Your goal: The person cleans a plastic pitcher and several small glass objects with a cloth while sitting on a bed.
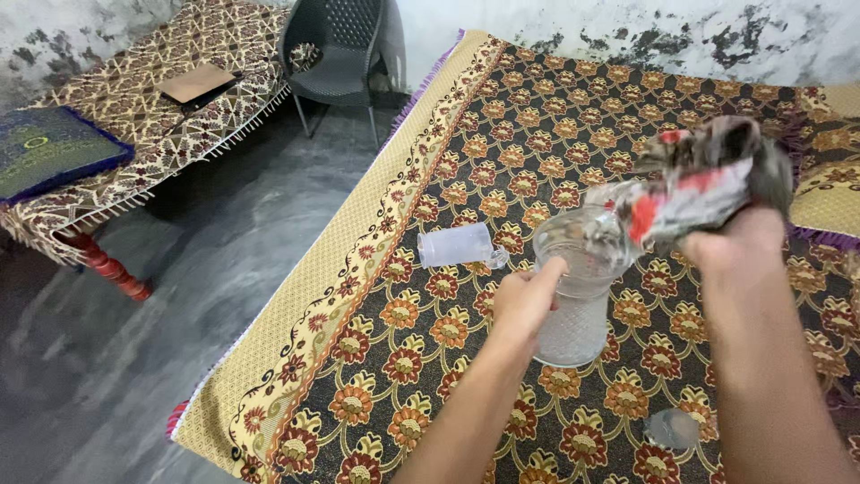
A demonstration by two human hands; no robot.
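The left hand (524, 300) is closed around the side of a clear, textured glass jug (578, 296), fingers wrapped on its left wall just below the rim, holding it upright over the middle of the bed (376, 269), which is covered in a patterned gold and dark floral spread. The right hand (735, 242) is clenched shut on a bunched red, white and grey cloth (699, 184), whose loose end hangs into the mouth of the jug, so the cloth sits above and to the right of the jug and touches its rim. One clear plastic tumbler (457, 245) lies on its side on the spread just left of the jug, toward the bed's left edge. One small clear piece, too blurred to name, rests near the bed's near edge below the right forearm. Across the grey floor stand one dark plastic chair (340, 49) and one second cot (134, 125) carrying one blue cushion (49, 148) and one flat brown book-like thing (197, 85).
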